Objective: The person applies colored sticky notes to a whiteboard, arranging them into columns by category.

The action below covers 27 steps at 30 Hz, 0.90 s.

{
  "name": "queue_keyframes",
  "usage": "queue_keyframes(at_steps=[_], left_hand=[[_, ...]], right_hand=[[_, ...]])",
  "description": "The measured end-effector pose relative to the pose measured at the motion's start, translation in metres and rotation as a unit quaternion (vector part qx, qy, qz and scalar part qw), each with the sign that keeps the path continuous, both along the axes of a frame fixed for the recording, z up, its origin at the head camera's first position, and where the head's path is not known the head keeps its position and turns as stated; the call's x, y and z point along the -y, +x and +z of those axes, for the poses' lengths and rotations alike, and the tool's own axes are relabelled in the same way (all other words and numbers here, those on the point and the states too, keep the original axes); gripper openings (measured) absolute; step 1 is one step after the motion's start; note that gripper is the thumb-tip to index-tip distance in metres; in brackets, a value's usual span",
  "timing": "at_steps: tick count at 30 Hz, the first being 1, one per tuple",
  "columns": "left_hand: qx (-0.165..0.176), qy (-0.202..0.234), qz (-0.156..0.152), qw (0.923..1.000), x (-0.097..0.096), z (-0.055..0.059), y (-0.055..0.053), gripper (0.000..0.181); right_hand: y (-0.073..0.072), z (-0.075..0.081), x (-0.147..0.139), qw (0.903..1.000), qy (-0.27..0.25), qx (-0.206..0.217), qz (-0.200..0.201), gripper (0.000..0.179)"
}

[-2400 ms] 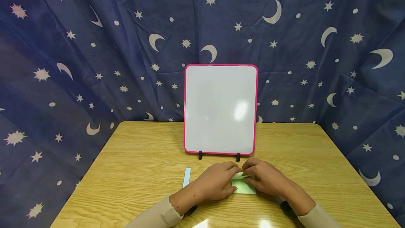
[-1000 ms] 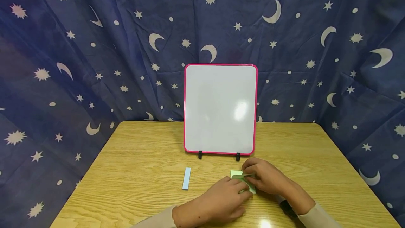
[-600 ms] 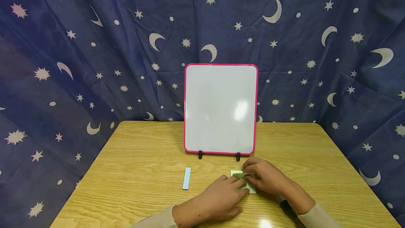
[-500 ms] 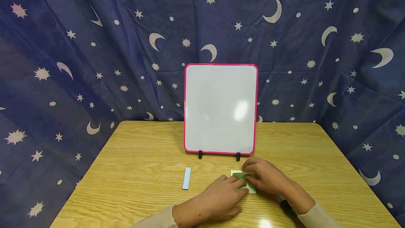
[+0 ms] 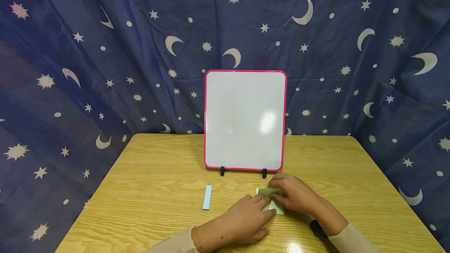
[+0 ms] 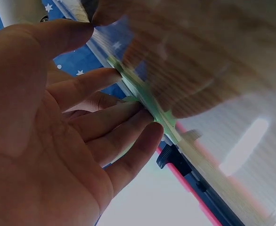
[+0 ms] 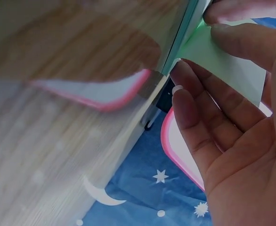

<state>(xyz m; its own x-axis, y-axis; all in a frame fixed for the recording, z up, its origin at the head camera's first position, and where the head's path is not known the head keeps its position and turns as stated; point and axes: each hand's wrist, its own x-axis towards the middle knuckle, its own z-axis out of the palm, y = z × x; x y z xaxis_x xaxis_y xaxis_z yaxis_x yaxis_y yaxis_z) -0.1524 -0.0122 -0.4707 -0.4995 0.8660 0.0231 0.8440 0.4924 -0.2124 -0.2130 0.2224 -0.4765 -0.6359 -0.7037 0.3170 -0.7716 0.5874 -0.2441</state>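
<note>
A light green sticky note pad (image 5: 279, 209) lies on the table in front of the whiteboard. My right hand (image 5: 295, 194) pinches its raised top sheet (image 7: 244, 61) between thumb and fingers. The sheet stands up from the pad, its far part leaning back in the head view. My left hand (image 5: 246, 220) comes from the front left, and its extended fingertips press on the near left part of the pad. In the left wrist view the fingers (image 6: 128, 167) reach to the pad's green edge. Both hands cover parts of the pad.
A narrow light blue strip (image 5: 207, 197) lies left of the pad. Behind it stands a pink-framed whiteboard (image 5: 245, 120) on small black feet (image 5: 264, 173). A blue curtain (image 5: 140, 50) with moons and stars hangs beyond the wooden table (image 5: 158, 167).
My left hand has left the pad's left side and come down to its near part, uncovering the blue strip. The top sheet has risen and tilted back in my right hand.
</note>
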Motion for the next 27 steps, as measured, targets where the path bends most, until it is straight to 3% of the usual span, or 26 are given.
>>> queue_keyframes(at_steps=[27], left_hand=[[-0.004,0.041,-0.014,0.9991,0.0009,-0.0018,-0.0035,0.045]], right_hand=[[-0.0049,0.0093,0.0051,0.9996,0.010,0.020,-0.019,0.028]])
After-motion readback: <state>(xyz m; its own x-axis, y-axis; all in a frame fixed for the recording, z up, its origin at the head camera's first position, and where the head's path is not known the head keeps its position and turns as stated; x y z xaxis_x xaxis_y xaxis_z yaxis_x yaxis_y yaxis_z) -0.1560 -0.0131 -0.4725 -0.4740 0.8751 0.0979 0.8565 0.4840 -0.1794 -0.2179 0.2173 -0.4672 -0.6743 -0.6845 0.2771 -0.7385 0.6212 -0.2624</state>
